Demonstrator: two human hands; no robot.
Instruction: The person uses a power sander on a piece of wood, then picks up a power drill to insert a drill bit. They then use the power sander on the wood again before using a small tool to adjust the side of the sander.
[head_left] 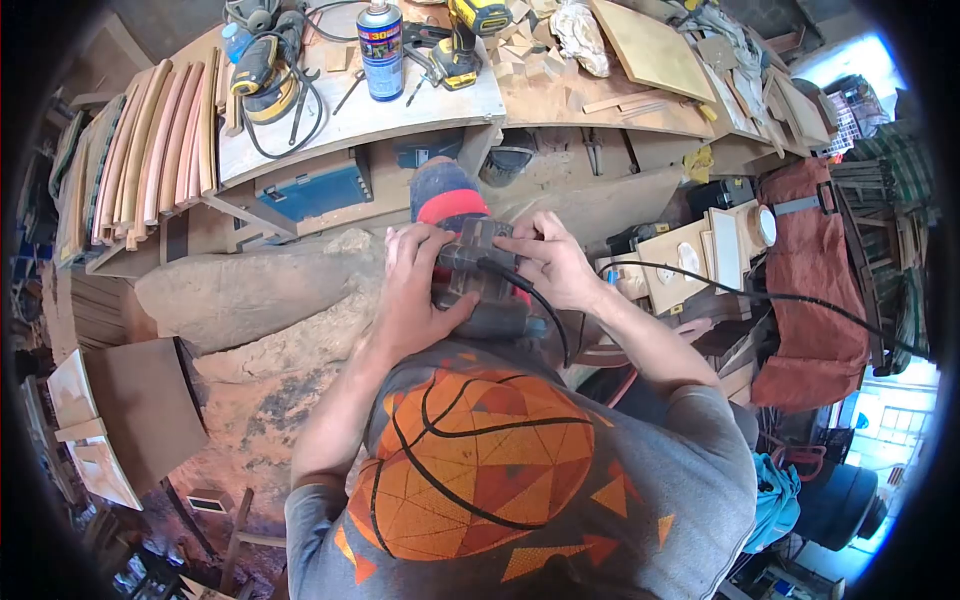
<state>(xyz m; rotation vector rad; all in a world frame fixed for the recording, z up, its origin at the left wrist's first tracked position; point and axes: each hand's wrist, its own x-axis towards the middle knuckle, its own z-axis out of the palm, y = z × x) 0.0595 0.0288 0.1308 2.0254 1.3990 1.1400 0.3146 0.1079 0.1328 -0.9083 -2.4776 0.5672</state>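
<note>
A dark corded power tool [480, 265] with red parts is held close in front of my chest. My left hand [412, 275] wraps its left side, fingers over the top and thumb lower down. On the tool's upper right, my right hand [552, 262] has its fingers bent and pressed together, fingertips right at the housing. What those fingertips grip is partly hidden. A black cord [545, 310] loops down from the tool beneath my right hand. Just beyond the tool shows a dark blue piece with a red band [452, 205].
Across the back runs a workbench [450, 108] with a spray can [380, 50], a yellow-black sander [265, 80], a cordless drill [460, 55] and wood offcuts [530, 55]. Wooden strips [150, 150] lean at left. A blue case [315, 188] sits below. Another cable [760, 295] stretches right.
</note>
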